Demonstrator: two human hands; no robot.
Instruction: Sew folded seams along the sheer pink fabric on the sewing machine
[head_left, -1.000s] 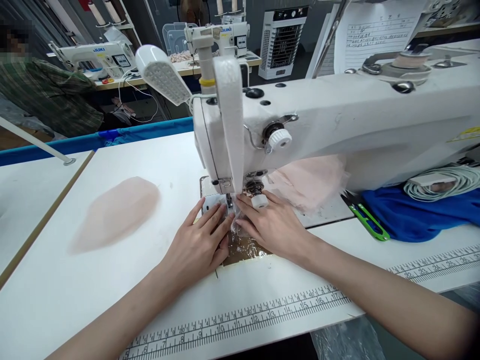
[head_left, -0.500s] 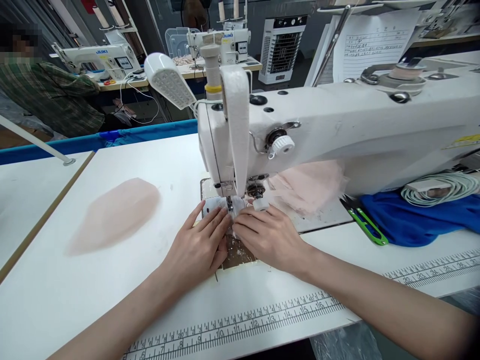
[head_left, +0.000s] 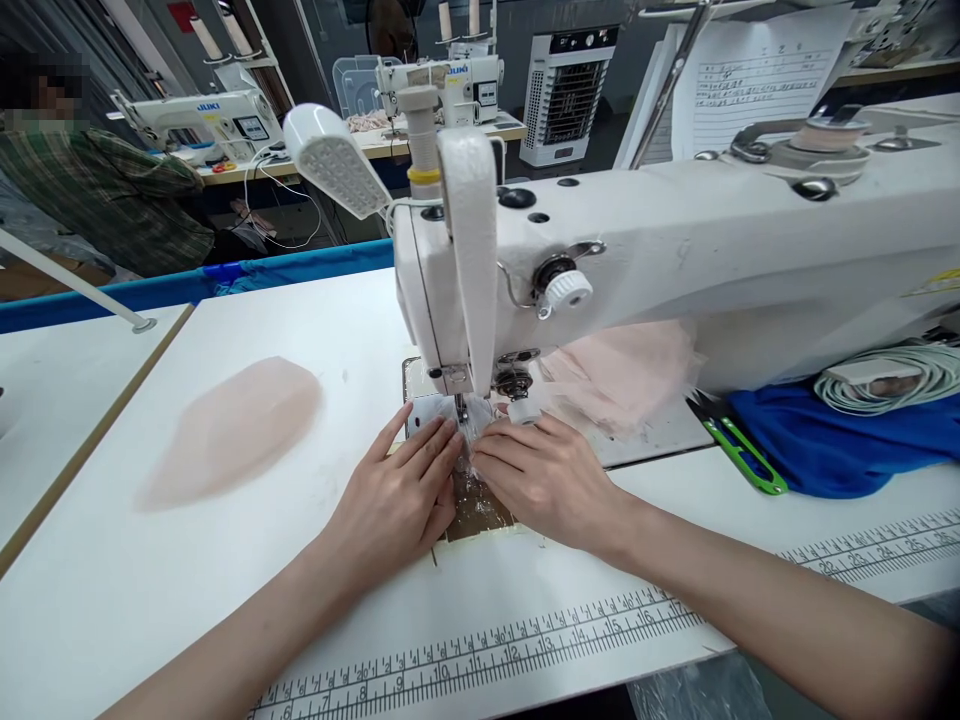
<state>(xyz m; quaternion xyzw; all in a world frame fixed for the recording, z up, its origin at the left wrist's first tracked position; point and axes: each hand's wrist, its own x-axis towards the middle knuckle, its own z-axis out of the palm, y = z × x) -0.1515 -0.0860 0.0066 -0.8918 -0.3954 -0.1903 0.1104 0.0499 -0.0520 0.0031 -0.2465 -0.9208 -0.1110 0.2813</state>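
Under the needle of a white sewing machine (head_left: 637, 250) lies a small piece of sheer, pale fabric (head_left: 470, 432), mostly covered by my fingers. My left hand (head_left: 397, 495) rests flat on its left side, fingers stretched toward the presser foot (head_left: 461, 405). On the other side, my right hand (head_left: 544, 485) has its fingers curled together at the fabric's edge; the fingertips are partly hidden. A sheer pink fabric piece (head_left: 236, 430) lies flat to the left on the white table (head_left: 360, 620). More pink sheer pieces (head_left: 622, 375) are heaped beneath the machine arm.
Green-handled thread snips (head_left: 750, 460) lie at the right beside blue cloth (head_left: 825, 440) and a coiled pale cord (head_left: 885, 380). A printed ruler (head_left: 510, 655) runs along the front edge. A lamp (head_left: 337, 160) juts out left. Another person (head_left: 97, 190) sits at the back left.
The view has shifted slightly. Both hands stay beside the needle, with the right hand a touch farther from the left; little else differs.
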